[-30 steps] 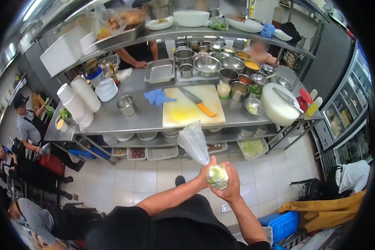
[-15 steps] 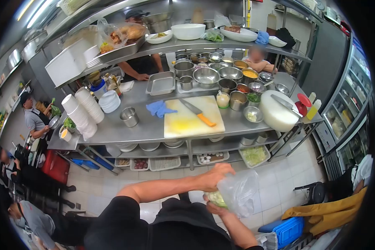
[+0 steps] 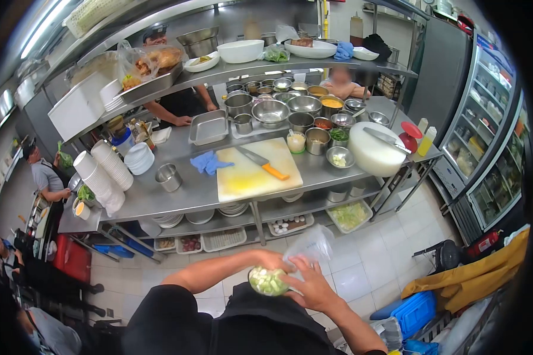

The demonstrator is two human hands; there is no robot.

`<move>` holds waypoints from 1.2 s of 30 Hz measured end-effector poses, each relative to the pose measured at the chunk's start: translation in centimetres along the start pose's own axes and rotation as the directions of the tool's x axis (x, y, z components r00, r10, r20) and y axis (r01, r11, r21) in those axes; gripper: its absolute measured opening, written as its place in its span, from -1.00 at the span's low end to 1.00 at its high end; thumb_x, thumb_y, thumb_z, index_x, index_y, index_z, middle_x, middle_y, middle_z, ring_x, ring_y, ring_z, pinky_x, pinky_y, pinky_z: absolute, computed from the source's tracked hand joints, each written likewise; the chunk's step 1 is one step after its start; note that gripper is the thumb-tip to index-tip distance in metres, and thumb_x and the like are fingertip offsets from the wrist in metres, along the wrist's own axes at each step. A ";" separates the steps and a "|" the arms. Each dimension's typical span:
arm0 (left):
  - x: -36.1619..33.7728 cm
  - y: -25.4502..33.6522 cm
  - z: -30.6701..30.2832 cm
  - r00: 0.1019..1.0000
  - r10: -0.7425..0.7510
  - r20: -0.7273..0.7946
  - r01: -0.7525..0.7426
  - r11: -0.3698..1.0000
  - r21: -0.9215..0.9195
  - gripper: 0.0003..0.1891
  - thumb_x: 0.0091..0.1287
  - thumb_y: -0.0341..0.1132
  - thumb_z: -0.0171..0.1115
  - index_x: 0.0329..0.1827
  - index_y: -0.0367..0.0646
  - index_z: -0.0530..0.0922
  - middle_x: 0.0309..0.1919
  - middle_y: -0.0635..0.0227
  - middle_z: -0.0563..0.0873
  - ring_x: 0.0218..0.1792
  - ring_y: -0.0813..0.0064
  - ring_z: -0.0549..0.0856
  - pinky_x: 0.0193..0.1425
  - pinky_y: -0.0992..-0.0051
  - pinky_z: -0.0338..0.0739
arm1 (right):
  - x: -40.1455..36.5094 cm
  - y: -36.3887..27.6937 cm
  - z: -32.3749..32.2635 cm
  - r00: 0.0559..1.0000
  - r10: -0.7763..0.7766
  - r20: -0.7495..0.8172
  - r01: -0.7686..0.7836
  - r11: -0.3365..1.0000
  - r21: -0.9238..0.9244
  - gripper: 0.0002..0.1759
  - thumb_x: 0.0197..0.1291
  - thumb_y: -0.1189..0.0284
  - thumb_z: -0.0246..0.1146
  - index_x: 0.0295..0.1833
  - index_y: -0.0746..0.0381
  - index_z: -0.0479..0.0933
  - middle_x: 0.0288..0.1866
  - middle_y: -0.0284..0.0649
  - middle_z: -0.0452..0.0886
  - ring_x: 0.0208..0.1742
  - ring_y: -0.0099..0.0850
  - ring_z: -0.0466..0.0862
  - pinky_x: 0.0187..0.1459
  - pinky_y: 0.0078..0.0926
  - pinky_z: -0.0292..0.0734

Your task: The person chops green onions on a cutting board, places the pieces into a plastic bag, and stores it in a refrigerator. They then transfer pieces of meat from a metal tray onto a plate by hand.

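A clear plastic bag (image 3: 268, 281) of chopped pale green and white vegetable hangs in front of my body, its loose upper end (image 3: 311, 244) sticking out to the upper right. My left hand (image 3: 271, 260) is closed on the bag's neck from above, its fingertips partly hidden. From the right, my right hand (image 3: 308, 286) grips the bag beside its filled part, fingers curled at the gathered plastic. On the counter beyond lie a white cutting board (image 3: 259, 171) with a yellow stain and an orange-handled knife (image 3: 262, 163).
The steel counter (image 3: 189, 198) holds metal bowls (image 3: 270, 111), a blue cloth (image 3: 209, 162), stacked white containers (image 3: 103, 171) and a thick round white block (image 3: 378, 149) with a knife on it. Bins of vegetables (image 3: 349, 217) sit below. Co-workers stand behind the counter and at left.
The bag's filled part has swung left and its loose end has collapsed. My left hand has come down and left, and my right hand has risen to the bag's neck. The view has shifted.
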State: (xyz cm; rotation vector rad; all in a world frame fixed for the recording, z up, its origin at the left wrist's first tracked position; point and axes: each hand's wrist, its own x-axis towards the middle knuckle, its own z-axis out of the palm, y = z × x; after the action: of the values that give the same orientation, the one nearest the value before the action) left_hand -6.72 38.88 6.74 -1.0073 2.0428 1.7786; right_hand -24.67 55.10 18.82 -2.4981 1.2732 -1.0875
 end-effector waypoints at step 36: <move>2.9 6.4 6.7 0.513 0.491 -0.704 -0.248 0.870 0.426 -0.84 0.09 -0.33 0.26 -0.53 -0.26 0.62 -0.51 -0.05 0.67 -0.45 -0.03 0.66 -0.30 0.18 0.53 | -4.8 4.1 3.1 0.736 0.640 0.220 -0.602 0.767 -0.222 -0.69 0.43 0.30 0.03 -0.23 0.30 0.53 -0.30 0.13 0.64 -0.23 0.09 0.65 -0.21 -0.07 0.54</move>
State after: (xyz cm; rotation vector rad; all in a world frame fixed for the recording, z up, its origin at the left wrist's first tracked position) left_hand -14.57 44.30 8.50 -1.5567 3.1741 1.1755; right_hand -27.16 55.49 12.31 -1.9284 1.9270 -0.4665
